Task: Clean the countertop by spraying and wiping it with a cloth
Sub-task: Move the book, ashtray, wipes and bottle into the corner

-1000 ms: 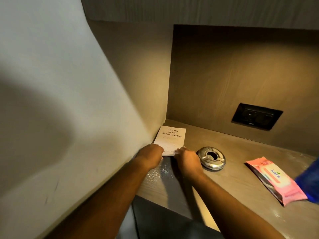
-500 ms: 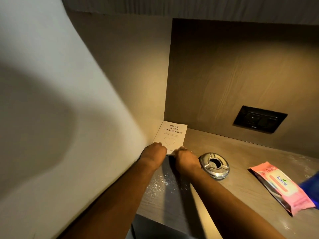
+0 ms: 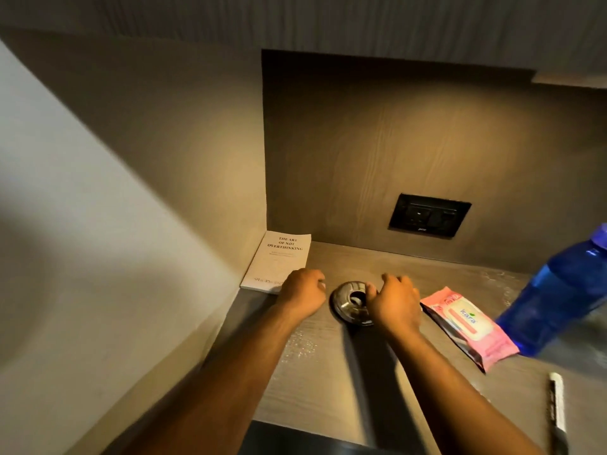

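The grey-brown wood-grain countertop (image 3: 410, 270) has a patch of wet droplets (image 3: 299, 343) near its front left. My left hand (image 3: 303, 293) rests with curled fingers and holds nothing, just off the near right corner of a white book (image 3: 276, 261). My right hand (image 3: 394, 303) hangs over the right rim of a round metal ashtray (image 3: 348, 302). Its fingers are spread and its thumb is at the ashtray's edge. No cloth is in view.
The book lies in the back left corner against both walls. A pink wipes pack (image 3: 466, 323) lies right of the ashtray, and a blue bottle (image 3: 558, 297) stands beyond it. A pen (image 3: 556, 412) lies near the front right edge. A black socket (image 3: 428, 220) sits in the back wall.
Both hands have left the book, which now lies farther into the corner. The left hand moved right of the book and the right hand moved over the ashtray. The view shifted right.
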A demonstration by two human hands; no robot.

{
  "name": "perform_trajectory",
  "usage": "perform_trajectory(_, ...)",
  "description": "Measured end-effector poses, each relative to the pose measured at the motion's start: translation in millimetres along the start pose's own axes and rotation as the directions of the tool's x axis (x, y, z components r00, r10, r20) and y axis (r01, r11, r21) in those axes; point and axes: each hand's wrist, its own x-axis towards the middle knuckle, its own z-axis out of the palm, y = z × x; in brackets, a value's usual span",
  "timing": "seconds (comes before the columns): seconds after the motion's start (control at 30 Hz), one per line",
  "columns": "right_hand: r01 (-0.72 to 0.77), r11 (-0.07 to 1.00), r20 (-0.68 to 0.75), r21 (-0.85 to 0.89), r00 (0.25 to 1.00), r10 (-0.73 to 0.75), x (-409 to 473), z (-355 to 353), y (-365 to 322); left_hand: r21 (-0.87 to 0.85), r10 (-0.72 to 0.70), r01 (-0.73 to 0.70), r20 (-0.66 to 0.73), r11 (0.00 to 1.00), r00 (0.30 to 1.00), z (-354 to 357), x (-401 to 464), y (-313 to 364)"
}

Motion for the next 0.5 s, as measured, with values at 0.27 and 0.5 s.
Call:
perform_trajectory(0.27, -0.318, 0.893, 0.294, 0.317, 0.928, 0.226, -0.3, 17.1, 11.1, -0.204, -0.159, 0.165, 0.048, 0.965, 0.986, 34.0, 5.8, 20.1)
perform_trajectory(0.5, -0.306, 0.759, 0.361, 0.575, 0.927, 0.1, 8.2, 25.1, -52.6, -0.347, -0.281, 0.202, -0.195, 0.916, 0.94, -12.6, 14.7, -10.4)
